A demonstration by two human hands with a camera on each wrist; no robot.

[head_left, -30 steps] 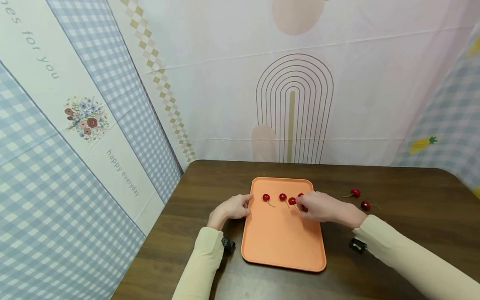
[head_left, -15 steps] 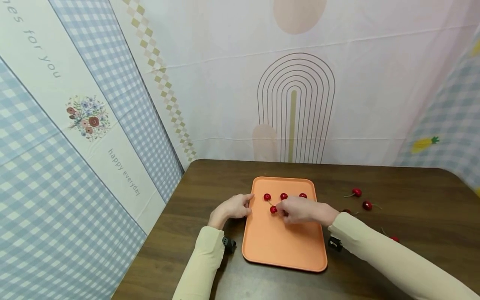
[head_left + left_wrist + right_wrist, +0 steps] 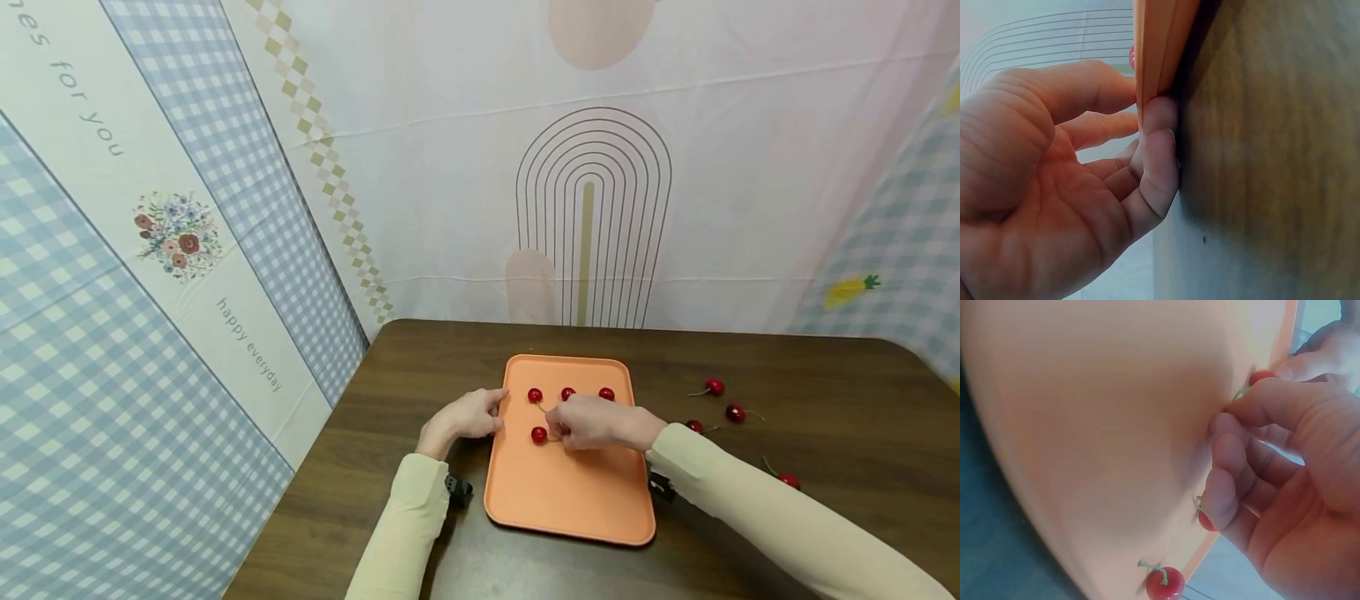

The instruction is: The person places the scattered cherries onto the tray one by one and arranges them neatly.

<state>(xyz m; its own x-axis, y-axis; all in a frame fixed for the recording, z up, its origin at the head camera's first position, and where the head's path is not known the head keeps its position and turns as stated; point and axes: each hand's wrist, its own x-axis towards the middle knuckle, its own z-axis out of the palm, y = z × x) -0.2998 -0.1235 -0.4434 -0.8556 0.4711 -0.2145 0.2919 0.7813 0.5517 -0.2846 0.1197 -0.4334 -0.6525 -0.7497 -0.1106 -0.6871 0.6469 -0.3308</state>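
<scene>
Head view: left grip [image 3: 467,414] holds orange tray [image 3: 570,492] by its left edge; right grip [image 3: 588,422] pinches stem [image 3: 554,440] of nearest tray cherry [image 3: 538,435], three others [image 3: 535,396] behind; four more [image 3: 736,412] on table [image 3: 435,358], right.

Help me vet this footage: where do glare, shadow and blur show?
Head: pale sheen on the near part of the table; left wrist: the table's grain looks blurred; right wrist: a soft shadow on the tray beside the right hand, the tray's surface hazy.
</scene>
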